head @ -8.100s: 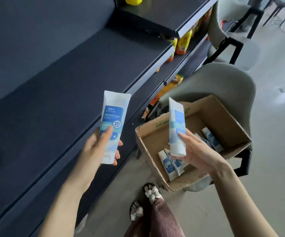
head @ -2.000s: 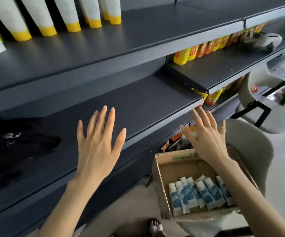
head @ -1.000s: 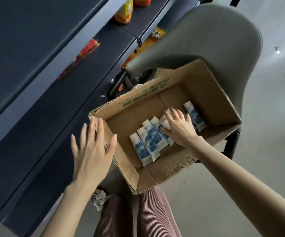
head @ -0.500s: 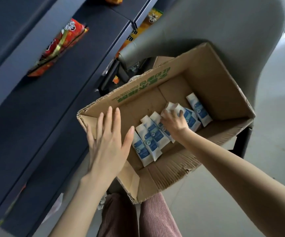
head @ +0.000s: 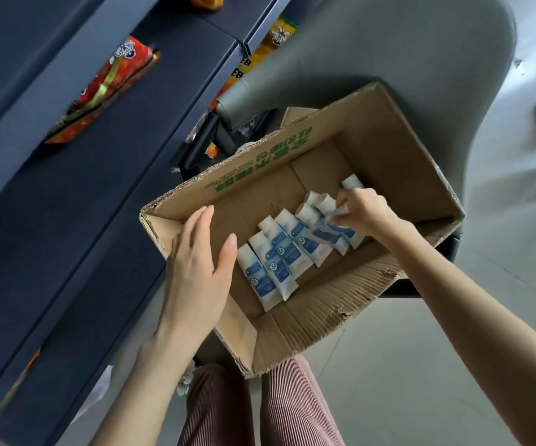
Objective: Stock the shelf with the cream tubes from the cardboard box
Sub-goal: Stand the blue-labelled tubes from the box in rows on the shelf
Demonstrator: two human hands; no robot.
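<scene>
The tubes (head: 281,252) are white with a blue label panel and a small round mark near one end. They lie flat in a slanting row on the floor of the box (head: 311,320), side by side and partly overlapping at the far end of the row. The box is open-topped brown cardboard with green printing along the inside of its far wall and a torn, ragged near edge.

The right hand (head: 364,212) reaches down into the box at the far end of the row, fingers curled and pinched on the top of one tube (head: 327,228), which looks blurred and tipped across its neighbours. The left hand (head: 197,272) is spread open and holds nothing, palm down over the box's near-left corner; whether it touches the cardboard cannot be told.

The box rests on the seat of a grey chair (head: 389,49) with a rounded back. To the left runs dark blue shelving (head: 67,194); a red snack packet (head: 106,88) lies on one shelf and a yellow packet (head: 266,43) sits further along. The floor (head: 405,381) is pale grey. At the bottom edge are the person's legs in ribbed pink trousers (head: 289,410).
</scene>
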